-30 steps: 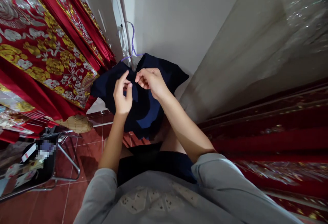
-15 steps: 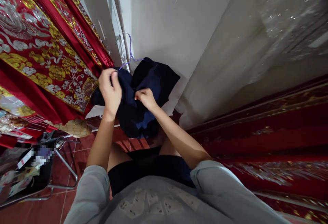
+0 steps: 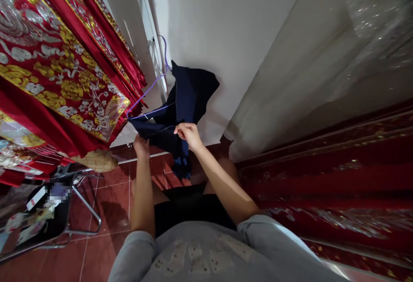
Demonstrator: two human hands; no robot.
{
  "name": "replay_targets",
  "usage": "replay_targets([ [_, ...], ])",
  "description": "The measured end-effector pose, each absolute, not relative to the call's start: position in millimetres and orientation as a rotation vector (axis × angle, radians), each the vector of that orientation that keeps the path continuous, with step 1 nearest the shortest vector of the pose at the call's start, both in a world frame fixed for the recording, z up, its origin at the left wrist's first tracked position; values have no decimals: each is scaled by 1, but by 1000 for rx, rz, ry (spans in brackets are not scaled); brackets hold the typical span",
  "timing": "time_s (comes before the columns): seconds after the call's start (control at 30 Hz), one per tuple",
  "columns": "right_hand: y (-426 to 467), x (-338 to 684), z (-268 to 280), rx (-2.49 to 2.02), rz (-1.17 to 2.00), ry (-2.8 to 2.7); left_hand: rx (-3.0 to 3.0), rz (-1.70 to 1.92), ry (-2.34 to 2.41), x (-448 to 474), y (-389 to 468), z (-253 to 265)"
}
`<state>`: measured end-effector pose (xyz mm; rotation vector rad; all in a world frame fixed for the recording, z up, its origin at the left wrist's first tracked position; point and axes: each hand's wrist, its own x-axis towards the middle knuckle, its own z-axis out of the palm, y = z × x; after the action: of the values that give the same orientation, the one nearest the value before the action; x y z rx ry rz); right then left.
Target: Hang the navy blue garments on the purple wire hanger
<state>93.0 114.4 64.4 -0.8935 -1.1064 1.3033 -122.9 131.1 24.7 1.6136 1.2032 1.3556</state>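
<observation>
A dark navy garment (image 3: pixel 190 88) hangs from a purple clothes hanger (image 3: pixel 151 87), whose hook catches on the pale frame at the wall. The hanger's left end is bare, while its right end sits inside the cloth. My left hand (image 3: pixel 141 145) is closed on the garment's lower left part, just below the hanger's bare corner. Near the middle, my right hand (image 3: pixel 187 132) pinches the garment's edge, and that edge is stretched between both hands. The garment's lower tip droops above the tiled floor.
Red embroidered cloth (image 3: pixel 71 71) with gold and silver patterns hangs close on the left. A folding chair (image 3: pixel 64 226) holding papers and small items stands at lower left. Plastic-covered material (image 3: pixel 284 84) and red decorated panels (image 3: pixel 322 174) line the right. A white wall (image 3: pixel 232 19) is behind.
My left hand has moved down, pulling the garment's left side off the hanger's left end, which now shows. My right hand has shifted slightly right and down.
</observation>
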Motion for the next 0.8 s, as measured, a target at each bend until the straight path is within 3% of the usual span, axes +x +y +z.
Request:
replay_targets([
  [0.1, 122, 106, 54, -1071, 1238, -1270, 1476, 1516, 1344, -108, 128, 10],
  [0.2, 131, 120, 52, -1256, 1116, -1636, 1484, 1528, 1287, -87, 123, 30],
  [0.33, 128, 119, 58, -954, 1072, -1923, 1728, 1475, 1163, -48, 109, 75],
  [0.5, 113, 108, 68, -831, 1203, -1847, 1959, 1566, 1184, -31, 103, 94],
  [0.67, 127, 130, 103, -696, 981, -1910, 1822, 1071, 1137, -60, 102, 74],
  [0.8, 171, 138, 125, -774, 637, -1573, 1917, 716, 1200, -76, 90, 65],
])
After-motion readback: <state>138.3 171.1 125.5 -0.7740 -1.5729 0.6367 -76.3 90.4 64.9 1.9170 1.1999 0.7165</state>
